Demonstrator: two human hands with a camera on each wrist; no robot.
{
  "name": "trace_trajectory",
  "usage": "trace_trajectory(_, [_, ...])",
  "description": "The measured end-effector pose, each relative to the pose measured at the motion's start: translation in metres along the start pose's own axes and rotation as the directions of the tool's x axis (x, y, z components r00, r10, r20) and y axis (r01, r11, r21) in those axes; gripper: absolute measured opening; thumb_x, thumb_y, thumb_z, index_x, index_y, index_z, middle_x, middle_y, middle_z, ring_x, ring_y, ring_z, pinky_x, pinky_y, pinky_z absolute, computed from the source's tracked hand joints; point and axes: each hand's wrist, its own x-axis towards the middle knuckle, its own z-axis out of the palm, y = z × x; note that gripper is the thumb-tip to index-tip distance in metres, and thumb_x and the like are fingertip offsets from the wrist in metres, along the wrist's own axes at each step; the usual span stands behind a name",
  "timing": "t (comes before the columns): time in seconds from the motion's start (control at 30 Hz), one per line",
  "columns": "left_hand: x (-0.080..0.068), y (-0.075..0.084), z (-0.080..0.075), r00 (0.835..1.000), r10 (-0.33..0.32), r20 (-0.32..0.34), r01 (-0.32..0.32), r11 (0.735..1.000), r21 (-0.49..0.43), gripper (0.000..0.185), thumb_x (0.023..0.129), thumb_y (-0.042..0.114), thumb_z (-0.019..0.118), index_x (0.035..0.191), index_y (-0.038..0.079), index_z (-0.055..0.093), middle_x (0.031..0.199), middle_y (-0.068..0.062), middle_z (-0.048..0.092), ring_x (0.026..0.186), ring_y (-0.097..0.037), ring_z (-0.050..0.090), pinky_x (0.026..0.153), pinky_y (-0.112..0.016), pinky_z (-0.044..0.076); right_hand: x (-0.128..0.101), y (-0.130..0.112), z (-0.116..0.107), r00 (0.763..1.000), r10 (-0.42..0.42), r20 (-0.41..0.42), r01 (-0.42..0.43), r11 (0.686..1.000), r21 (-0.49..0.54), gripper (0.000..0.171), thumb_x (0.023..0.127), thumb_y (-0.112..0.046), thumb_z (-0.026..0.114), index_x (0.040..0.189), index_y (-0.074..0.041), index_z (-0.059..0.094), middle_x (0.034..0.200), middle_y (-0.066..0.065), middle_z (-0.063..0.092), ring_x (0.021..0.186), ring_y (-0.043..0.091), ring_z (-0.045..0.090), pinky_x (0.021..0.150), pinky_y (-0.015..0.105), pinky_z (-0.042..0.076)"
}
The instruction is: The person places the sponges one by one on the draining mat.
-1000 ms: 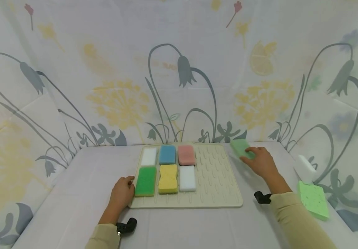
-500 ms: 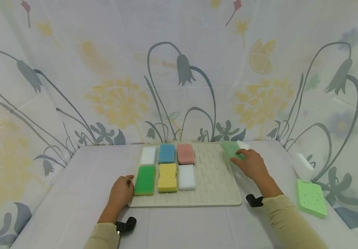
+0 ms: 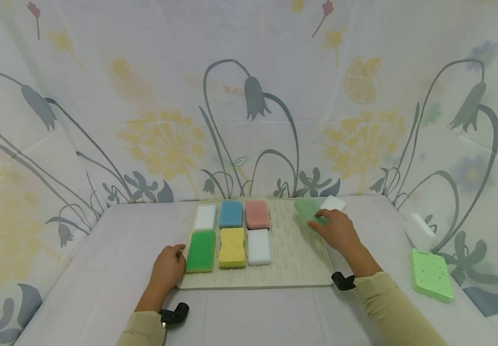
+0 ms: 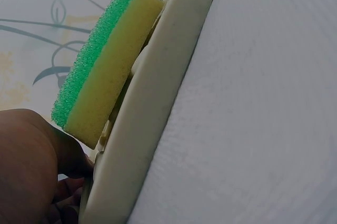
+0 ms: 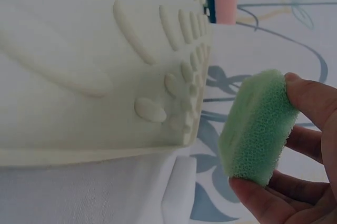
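My right hand (image 3: 337, 228) pinches a pale green sponge (image 5: 260, 126) between thumb and fingers, held above the right part of the beige ridged mat (image 3: 301, 269). At the mat's left edge, my left hand (image 3: 168, 264) grips the rim, its thumb on the edge and its other fingers curled below. Right by that hand lies a green-topped yellow scouring sponge (image 4: 108, 71). A yellow sponge (image 3: 232, 247) and a white sponge (image 3: 259, 246) sit in the same front row. Behind them are a white sponge (image 3: 205, 217), a blue sponge (image 3: 231, 214) and a pink sponge (image 3: 257, 215).
A white block (image 3: 333, 203) lies on the white tablecloth (image 3: 249, 317) just beyond the mat's back right corner. Farther right are another white block (image 3: 419, 232) and a bright green sponge (image 3: 432, 275) with holes. A flower-patterned cloth (image 3: 249, 96) hangs behind the table.
My right hand has carried the pale green sponge leftward, from beside the mat to above its back right part. The white block behind it has come into view. My left hand stays put.
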Motion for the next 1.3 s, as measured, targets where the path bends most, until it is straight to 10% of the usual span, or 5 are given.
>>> trace_trajectory(1.3, [0.001,0.000,0.000,1.000,0.013,0.010,-0.013,1.000,0.000,0.036,0.093,0.007,0.049,0.125,-0.007,0.060,0.100,-0.019,0.062,0.088,-0.030,0.061,0.076,-0.047,0.050,0.020,-0.042,0.033,0.998,-0.061,0.014,0.061,0.998,0.010,0.044,0.089,-0.043,0.065,0.111,-0.005,0.069,0.106,0.017,0.069,0.102,0.038,0.062,0.087,0.051,0.049])
